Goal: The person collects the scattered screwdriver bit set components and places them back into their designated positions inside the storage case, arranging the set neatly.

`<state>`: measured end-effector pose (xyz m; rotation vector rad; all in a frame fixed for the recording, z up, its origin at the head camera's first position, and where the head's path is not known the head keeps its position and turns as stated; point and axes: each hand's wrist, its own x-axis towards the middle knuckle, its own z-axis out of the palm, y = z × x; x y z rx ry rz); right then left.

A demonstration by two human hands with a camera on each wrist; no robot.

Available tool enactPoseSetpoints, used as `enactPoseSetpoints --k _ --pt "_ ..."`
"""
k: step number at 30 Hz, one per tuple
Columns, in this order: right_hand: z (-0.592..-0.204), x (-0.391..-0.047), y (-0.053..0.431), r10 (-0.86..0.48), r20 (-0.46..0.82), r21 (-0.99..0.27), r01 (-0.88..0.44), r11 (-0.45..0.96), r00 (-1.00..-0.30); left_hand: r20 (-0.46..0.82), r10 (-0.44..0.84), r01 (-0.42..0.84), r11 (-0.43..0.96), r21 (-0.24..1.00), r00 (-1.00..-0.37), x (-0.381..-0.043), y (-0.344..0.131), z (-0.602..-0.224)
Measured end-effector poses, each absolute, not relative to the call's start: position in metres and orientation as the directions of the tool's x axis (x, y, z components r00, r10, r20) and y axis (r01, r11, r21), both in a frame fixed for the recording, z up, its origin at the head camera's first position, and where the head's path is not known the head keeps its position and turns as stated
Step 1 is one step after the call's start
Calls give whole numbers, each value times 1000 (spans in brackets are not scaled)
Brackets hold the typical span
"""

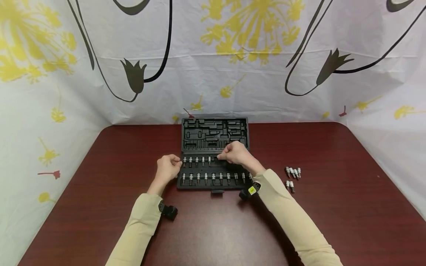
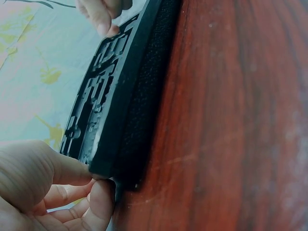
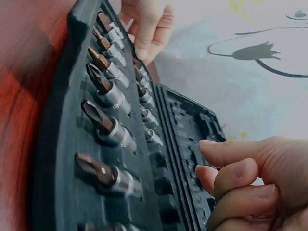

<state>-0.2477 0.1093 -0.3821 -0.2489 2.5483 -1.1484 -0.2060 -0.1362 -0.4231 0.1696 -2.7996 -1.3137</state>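
Note:
A black bit socket case (image 1: 196, 188) lies unfolded on the table. At its left edge, my left hand (image 1: 167, 168) pinches the rim between thumb and fingers, as the left wrist view shows. Over the upper row hovers my right hand (image 1: 235, 153), its thumb and index fingertip a little apart with nothing visible between them. Silver bit sockets sit in two rows; the lower row (image 3: 111, 130) is longer. In the upper row, sockets (image 3: 148, 115) fill the left part, and bare slots (image 3: 162, 166) follow beside the right hand.
Several loose bit sockets (image 1: 293, 172) lie on the dark red wooden table (image 1: 332, 207), right of the case. The case's moulded lid (image 1: 215, 133) lies folded back toward a patterned cloth (image 1: 233, 85) behind the table. A latch (image 1: 217, 192) juts from the front edge.

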Motion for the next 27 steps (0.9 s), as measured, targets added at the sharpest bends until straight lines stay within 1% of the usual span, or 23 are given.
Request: enactPoseSetpoints --k 5,13,27 --pt "-380 -241 124 -265 -215 -770 -4 638 -940 -4 -118 -78 634 769 -993 -206 -136 -422" --pt "-375 -233 147 -236 -175 -716 -41 696 -956 -8 -107 -75 636 768 -994 -204 -136 -422" --pt "-377 -216 182 -189 -149 -709 -28 705 -971 -20 -110 -85 631 771 -994 -204 -136 -422"
